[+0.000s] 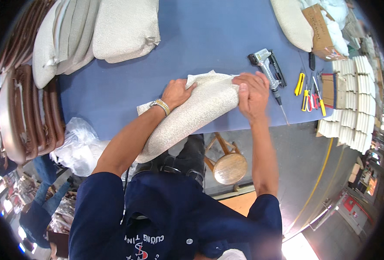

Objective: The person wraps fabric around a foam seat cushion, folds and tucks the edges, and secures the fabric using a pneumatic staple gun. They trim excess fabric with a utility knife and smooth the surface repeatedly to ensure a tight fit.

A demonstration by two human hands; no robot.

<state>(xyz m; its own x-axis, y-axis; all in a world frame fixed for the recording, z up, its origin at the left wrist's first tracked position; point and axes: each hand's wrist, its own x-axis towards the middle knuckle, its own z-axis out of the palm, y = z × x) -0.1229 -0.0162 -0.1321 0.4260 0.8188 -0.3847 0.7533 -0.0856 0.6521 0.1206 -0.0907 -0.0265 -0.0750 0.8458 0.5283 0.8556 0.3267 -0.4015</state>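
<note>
A beige, textured fabric-covered seat cushion (196,110) lies tilted across the near edge of the blue-topped table (192,39), its lower end hanging over toward my lap. My left hand (177,94), with a watch on the wrist, grips the far edge of the cushion, where loose fabric sticks up. At the cushion's right end, my right hand (253,93) has its thumb and fingers closed on the fabric corner; the fingers are slightly blurred. Just beyond that hand lies a silver pneumatic staple gun (266,64) with its hose fitting pointing toward me.
Right of the staple gun lie a yellow utility knife (299,84) and yellow-handled screwdrivers (305,100). Beige cushions (124,30) are stacked far left, above brown padded pieces (31,115). A cardboard box (324,34) and cream panels (352,86) stand right. A wooden stool (230,168) is below the table.
</note>
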